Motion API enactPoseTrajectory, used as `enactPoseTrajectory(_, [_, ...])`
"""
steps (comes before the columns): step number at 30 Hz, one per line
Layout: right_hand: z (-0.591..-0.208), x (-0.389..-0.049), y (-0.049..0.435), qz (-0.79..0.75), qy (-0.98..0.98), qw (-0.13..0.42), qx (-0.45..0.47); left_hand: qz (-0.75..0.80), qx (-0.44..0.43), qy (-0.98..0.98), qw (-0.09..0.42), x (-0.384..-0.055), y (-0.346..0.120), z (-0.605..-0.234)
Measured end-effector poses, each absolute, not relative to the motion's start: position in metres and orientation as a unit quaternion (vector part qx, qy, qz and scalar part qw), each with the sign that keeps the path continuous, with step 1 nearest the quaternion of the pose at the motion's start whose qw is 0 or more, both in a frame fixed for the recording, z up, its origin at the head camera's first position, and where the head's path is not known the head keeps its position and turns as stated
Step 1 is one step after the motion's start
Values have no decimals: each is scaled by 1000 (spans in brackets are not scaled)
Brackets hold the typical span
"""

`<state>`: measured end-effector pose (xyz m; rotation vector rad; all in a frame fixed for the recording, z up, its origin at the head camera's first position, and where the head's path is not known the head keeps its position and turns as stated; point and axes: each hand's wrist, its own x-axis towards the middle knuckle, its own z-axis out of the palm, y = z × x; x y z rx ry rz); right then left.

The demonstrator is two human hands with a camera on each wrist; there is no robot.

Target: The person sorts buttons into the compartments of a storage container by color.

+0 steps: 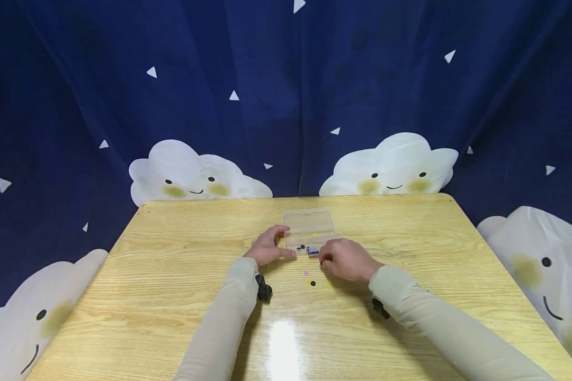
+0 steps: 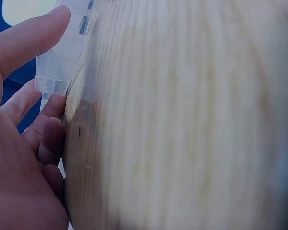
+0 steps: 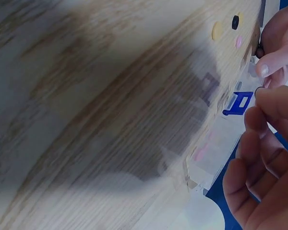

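A clear plastic box (image 1: 310, 243) lies with its lid raised at the back, a blue latch (image 3: 238, 103) at its front. My left hand (image 1: 267, 247) holds the box's left side, with the thumb at the front corner and the fingers farther back. In the right wrist view, my right hand (image 3: 264, 158) is at the box front and pinches a small black button (image 3: 259, 90) between thumb and forefinger. Inside the box are black buttons (image 1: 302, 247) and a yellow button (image 1: 315, 235). A pink piece (image 3: 200, 152) shows through the wall.
On the wooden table (image 1: 181, 296) in front of the box lie a pink button (image 1: 306, 273), a black button (image 1: 313, 283) and yellow buttons (image 1: 328, 287). A dark blue curtain (image 1: 267, 63) with clouds hangs behind the table.
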<state>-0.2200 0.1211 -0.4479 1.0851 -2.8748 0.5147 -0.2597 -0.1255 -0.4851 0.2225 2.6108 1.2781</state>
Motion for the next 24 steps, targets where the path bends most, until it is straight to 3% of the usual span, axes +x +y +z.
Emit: enactPoseTrajectory(24, [-430,-231,137,167,-935,33,311,445,80,884,116,-259,-127,-485])
